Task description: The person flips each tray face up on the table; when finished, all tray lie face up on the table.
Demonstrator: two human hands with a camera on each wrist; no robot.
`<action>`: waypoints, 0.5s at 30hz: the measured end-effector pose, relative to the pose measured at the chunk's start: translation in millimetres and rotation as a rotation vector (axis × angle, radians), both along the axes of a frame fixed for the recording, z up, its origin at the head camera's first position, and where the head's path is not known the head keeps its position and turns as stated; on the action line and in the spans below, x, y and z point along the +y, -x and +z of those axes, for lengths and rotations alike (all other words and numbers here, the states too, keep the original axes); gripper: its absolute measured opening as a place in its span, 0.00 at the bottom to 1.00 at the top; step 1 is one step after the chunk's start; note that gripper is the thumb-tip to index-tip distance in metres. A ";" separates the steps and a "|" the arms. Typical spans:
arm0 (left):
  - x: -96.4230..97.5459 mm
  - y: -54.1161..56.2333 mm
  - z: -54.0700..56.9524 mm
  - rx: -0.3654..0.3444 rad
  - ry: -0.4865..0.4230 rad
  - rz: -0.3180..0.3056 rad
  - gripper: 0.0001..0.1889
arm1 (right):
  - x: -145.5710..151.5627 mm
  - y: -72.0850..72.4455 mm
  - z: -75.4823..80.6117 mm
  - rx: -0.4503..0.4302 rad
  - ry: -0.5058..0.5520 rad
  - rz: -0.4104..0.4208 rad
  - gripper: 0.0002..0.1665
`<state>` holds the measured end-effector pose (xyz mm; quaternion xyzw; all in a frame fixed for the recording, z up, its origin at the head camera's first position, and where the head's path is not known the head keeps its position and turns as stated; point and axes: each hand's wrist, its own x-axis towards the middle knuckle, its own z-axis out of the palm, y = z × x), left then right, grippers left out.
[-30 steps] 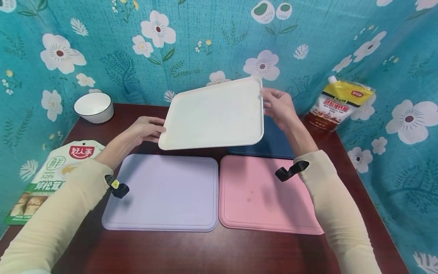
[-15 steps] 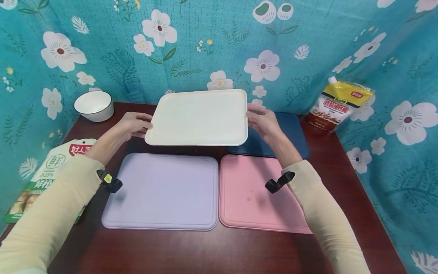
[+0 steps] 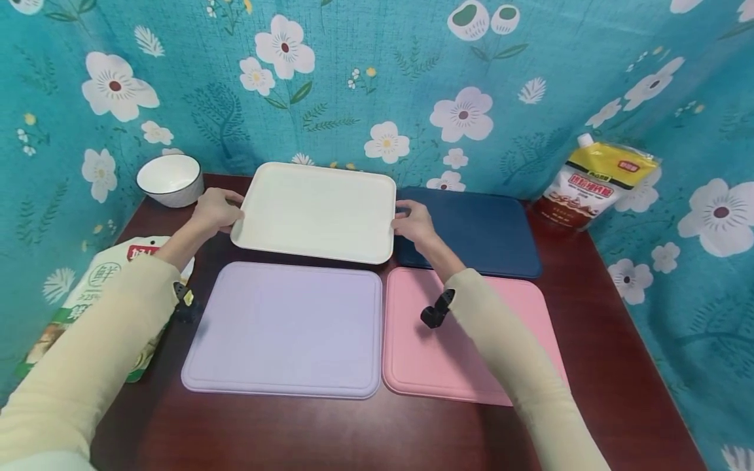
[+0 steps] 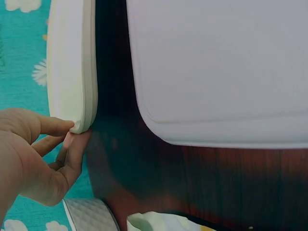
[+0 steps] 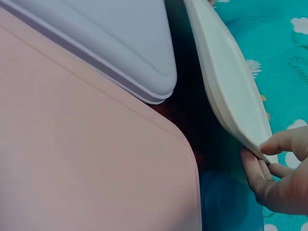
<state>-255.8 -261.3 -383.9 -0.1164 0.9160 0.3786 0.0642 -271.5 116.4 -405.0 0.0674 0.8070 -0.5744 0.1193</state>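
A cream-white rectangular tray (image 3: 318, 212) with a low rim is held between both hands at the back of the table, behind the lilac tray. My left hand (image 3: 216, 209) pinches its left edge; in the left wrist view the thumb lies on the rim and fingers curl beneath the corner. My right hand (image 3: 414, 224) pinches the right edge, and the right wrist view has its thumb on top with fingers underneath. A dark blue tray (image 3: 471, 232) lies just right of the cream tray. Nearer are a lilac tray (image 3: 285, 330) and a pink tray (image 3: 412, 353), side by side.
A white bowl (image 3: 171, 180) stands at the back left corner. Beneath my left forearm lies a green and white food packet (image 3: 94, 288). A spouted yellow and brown pouch (image 3: 592, 186) leans against the flowered cloth (image 3: 353, 78) at the back right.
Both hands have brought the cream tray left and lower, from a raised, tilted pose to a flatter one near the table. The dark blue tray now shows more fully.
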 end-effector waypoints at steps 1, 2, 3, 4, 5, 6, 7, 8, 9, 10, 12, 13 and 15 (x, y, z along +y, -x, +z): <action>-0.8 0.6 -1.5 0.006 0.020 0.002 0.21 | -3.0 2.1 -1.9 0.014 -0.040 0.007 0.33; -1.6 1.0 -2.7 0.010 0.035 0.007 0.21 | -5.8 3.9 -3.3 0.028 -0.081 0.015 0.33; -3.1 1.7 -4.2 0.012 0.054 0.009 0.21 | -8.5 5.6 -4.4 0.044 -0.115 0.023 0.33; -4.3 2.0 -5.2 0.013 0.065 0.008 0.21 | -11.2 7.0 -5.1 0.055 -0.142 0.030 0.33; -6.0 2.6 -6.7 0.012 0.073 0.011 0.21 | -13.9 8.3 -5.6 0.066 -0.164 0.035 0.32; -7.6 2.9 -7.8 0.010 0.078 0.014 0.21 | -16.6 9.6 -6.0 0.072 -0.179 0.042 0.32; -8.9 3.3 -8.6 0.007 0.088 0.015 0.22 | -18.6 10.5 -6.3 0.074 -0.191 0.047 0.32; -10.5 3.8 -9.4 0.004 0.094 0.018 0.22 | -20.8 11.3 -6.4 0.071 -0.199 0.052 0.32; -11.8 4.1 -10.4 -0.001 0.103 0.019 0.22 | -22.9 12.4 -6.9 0.068 -0.212 0.057 0.32; -13.2 4.3 -11.1 -0.006 0.109 0.017 0.22 | -24.8 13.3 -7.2 0.066 -0.229 0.063 0.31; -14.9 4.5 -12.8 -0.016 0.127 0.017 0.22 | -28.2 15.0 -7.6 0.058 -0.257 0.070 0.31; -15.4 4.5 -13.5 -0.020 0.135 0.015 0.22 | -29.6 15.6 -7.8 0.055 -0.271 0.071 0.31; -15.4 4.4 -14.5 -0.023 0.147 0.012 0.22 | -31.9 16.4 -7.4 0.061 -0.299 0.076 0.31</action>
